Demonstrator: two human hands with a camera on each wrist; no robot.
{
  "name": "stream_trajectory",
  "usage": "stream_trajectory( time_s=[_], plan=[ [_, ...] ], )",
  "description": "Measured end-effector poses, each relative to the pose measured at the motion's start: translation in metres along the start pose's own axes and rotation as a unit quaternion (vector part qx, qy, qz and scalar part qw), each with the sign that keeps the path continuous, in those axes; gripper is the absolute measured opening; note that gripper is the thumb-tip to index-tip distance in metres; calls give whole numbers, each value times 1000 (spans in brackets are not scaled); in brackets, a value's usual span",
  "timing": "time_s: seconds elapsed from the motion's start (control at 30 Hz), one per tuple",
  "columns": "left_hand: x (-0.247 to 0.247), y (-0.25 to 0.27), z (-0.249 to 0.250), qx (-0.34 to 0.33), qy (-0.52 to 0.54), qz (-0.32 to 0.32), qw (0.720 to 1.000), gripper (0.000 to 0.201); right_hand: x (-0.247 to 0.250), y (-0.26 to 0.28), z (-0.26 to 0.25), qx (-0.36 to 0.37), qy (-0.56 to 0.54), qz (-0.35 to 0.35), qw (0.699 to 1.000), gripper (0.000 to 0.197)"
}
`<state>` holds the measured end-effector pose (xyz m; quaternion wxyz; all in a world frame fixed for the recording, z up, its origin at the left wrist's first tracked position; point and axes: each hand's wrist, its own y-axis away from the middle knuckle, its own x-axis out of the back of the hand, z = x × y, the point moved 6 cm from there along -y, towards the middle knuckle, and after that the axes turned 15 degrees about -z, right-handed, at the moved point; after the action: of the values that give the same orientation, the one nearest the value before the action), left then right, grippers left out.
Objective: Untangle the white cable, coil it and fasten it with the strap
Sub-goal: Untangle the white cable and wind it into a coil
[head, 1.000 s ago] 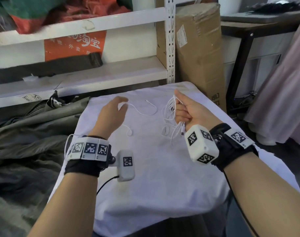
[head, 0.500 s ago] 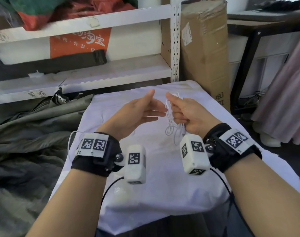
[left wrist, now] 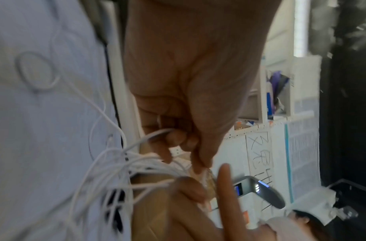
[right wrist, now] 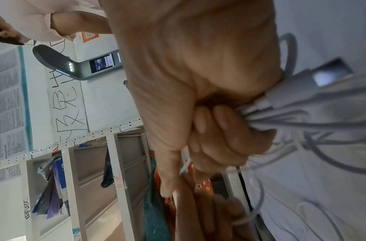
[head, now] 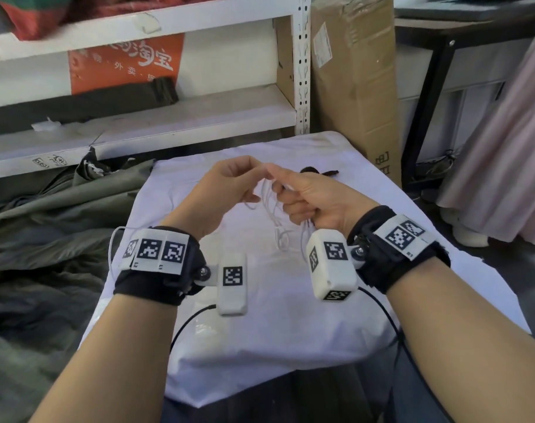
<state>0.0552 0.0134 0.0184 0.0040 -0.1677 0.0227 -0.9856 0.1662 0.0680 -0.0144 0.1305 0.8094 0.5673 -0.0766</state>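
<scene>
The right hand (head: 316,198) is clenched around a bundle of gathered loops of the white cable (head: 273,209), held above the tabletop (head: 260,331), which is covered with a white cloth. In the right wrist view the curled fingers (right wrist: 225,130) clamp several strands together with a USB plug (right wrist: 314,84) that protrudes from the fist. The left hand (head: 229,186) meets the right hand at the fingertips; its thumb and forefinger pinch a single strand near the top of the bundle. Loose loops hang below both hands, and some slack appears to rest on the cloth. The strap (head: 319,171), a dark strip, lies on the tabletop beyond the hands, untouched. The step in hand is judged to be coiling: one more turn is being passed onto the bundle, and the free tail is not yet fully gathered. The next move calls for drawing the remaining slack through the left hand and laying it alongside the held loops without loosening the right-hand grip, then reaching for the strap.
</scene>
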Motion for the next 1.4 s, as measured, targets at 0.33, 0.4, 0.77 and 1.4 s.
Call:
stream_trajectory(
  time_s=[0.33, 0.4, 0.77, 1.4],
  plan=[
    [24, -1, -24, 16, 5, 51, 999, 37, -27, 8, -15, 17, -161, -236, 958, 43],
    [17, -1, -27, 58, 1, -7, 998, 58, -27, 10, -21, 41, -188, -250, 949, 41],
    [-18, -4, -24, 17, 125, -132, 983, 26, -27, 17, -25, 40, -204, -292, 933, 38],
    [24, 1, -32, 48, 272, 101, 956, 31, -20, 1, 9, -49, -119, -121, 984, 39]
  ],
)
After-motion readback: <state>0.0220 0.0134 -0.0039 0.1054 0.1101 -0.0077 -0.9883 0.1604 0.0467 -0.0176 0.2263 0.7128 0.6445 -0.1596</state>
